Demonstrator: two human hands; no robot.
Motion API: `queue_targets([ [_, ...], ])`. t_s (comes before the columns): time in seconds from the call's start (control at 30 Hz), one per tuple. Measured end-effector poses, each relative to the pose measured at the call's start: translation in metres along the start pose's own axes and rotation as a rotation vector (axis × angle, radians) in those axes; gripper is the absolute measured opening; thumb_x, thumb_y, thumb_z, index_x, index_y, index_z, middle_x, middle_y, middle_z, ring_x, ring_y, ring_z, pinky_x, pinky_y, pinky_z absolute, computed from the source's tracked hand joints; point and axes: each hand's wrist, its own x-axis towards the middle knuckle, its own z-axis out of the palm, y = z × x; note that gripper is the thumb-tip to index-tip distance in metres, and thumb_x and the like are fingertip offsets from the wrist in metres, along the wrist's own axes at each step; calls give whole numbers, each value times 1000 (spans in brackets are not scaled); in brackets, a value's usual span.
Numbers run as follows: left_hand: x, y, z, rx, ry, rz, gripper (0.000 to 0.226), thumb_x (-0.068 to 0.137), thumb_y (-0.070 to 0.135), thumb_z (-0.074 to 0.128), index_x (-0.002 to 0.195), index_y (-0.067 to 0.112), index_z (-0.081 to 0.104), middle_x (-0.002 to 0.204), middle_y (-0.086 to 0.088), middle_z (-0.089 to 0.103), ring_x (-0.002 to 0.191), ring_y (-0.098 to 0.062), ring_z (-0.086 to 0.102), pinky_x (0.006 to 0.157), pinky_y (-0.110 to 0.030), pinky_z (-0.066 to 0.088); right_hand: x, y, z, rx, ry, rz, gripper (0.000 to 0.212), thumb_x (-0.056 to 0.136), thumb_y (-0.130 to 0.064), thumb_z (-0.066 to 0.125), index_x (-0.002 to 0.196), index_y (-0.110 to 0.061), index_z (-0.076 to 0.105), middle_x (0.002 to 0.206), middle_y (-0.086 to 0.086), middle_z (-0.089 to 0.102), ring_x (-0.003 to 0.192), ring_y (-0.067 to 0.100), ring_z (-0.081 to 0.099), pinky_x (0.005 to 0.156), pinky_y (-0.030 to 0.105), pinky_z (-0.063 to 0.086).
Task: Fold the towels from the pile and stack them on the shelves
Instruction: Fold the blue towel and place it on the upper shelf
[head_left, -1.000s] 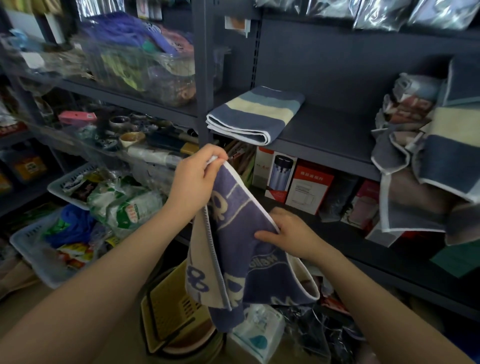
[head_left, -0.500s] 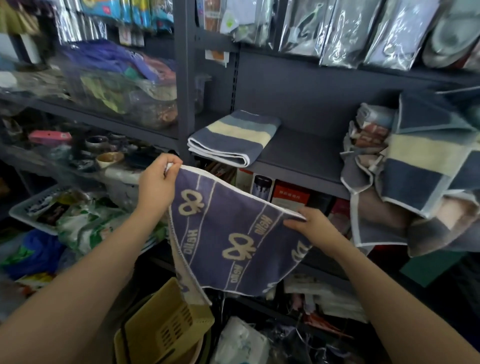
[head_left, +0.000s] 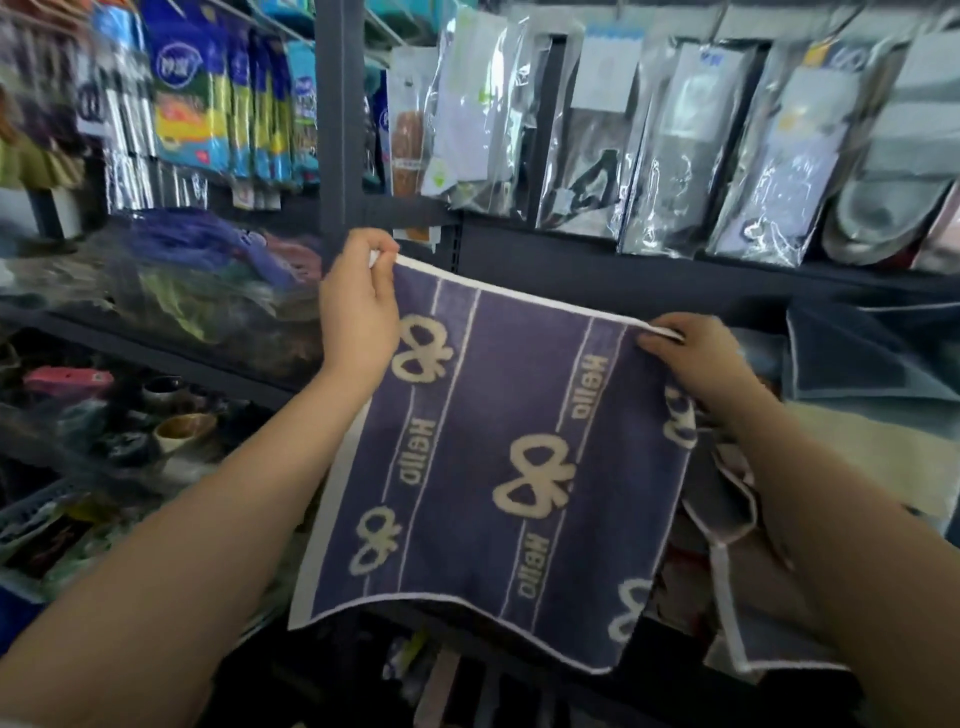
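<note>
Dark grey metal shelving (head_left: 597, 260) fills my view, with an upright post (head_left: 337, 130) left of centre. Clear-bagged goods (head_left: 675, 145) hang in a row across the top right; bright blue and yellow packets (head_left: 228, 98) hang at upper left. Small bowls (head_left: 182, 431) sit on a lower left shelf. Light is soft and even; edges are blurred.

Spread towel (head_left: 483, 457) blocks shelf (head_left: 649, 270) ahead; hanging packets (head_left: 675, 145) above.

One camera is sitting on the person's head. It is looking forward and a little down, very close to the two arms reaching out, and it is facing the dark shelves (head_left: 623, 270) right ahead.
</note>
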Motion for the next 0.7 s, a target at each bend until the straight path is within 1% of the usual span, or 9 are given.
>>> queue_targets([
  [0.1,28,1,33,21,12,49,17,97,10,40,101,2,54,86,-2,53,73,-16,46,60,-24,29,40,8,9,-227,81,-9,17,90,-21,56,85,-6,63,87,15,61,90,34,58,68,34,41],
  [0.2,48,-9,68,6,8,29,16,97,9,40,102,3,54,84,-4,53,70,-17,44,58,-25,27,72,23,27,-437,153,-32,20,92,-20,51,101,-4,60,107,19,55,101,38,53,77,41,44],
  [0.27,55,-30,93,60,-92,-47,17,97,9,39,107,4,52,83,-14,55,69,-20,44,57,-27,26,87,38,44,-626,102,-58,21,94,-14,46,109,-5,56,112,17,54,106,37,51,80,41,43],
  [0.33,55,-60,116,245,-360,-166,29,97,10,39,125,6,42,94,-24,59,74,-27,50,59,-30,30,94,54,64,-806,-82,-44,25,94,-11,41,117,-8,52,120,14,54,113,34,49,88,40,41],
  [0.43,38,-94,131,516,-876,-341,63,94,19,51,145,9,17,130,-22,50,112,-33,52,83,-34,41,94,64,95,-948,-480,38,35,94,-15,44,128,-10,46,134,12,45,124,31,39,98,39,36],
  [0.47,31,-99,131,539,-962,-393,67,92,24,55,145,9,16,136,-18,46,119,-31,49,89,-31,40,93,61,106,-894,-570,21,35,94,-17,45,128,-10,47,134,13,42,124,31,38,98,40,35],
  [0.53,17,-103,122,517,-961,-430,64,92,26,55,145,11,22,137,-13,45,120,-27,48,90,-27,39,93,48,130,-582,-626,-188,29,94,-20,47,121,-9,53,127,13,44,119,31,41,96,39,39],
  [0.6,5,-101,103,464,-848,-436,55,93,23,53,142,12,30,135,-10,47,118,-24,49,92,-27,39,86,17,152,-236,-590,-476,24,95,-19,46,114,-10,58,120,10,50,114,26,46,95,35,39],
  [0.7,-18,-94,67,396,-665,-443,44,93,17,51,135,10,40,126,-9,54,113,-21,52,91,-22,37,76,-37,176,-45,-600,-768,25,95,-12,45,117,-11,57,123,9,52,113,25,47,96,38,38],
])
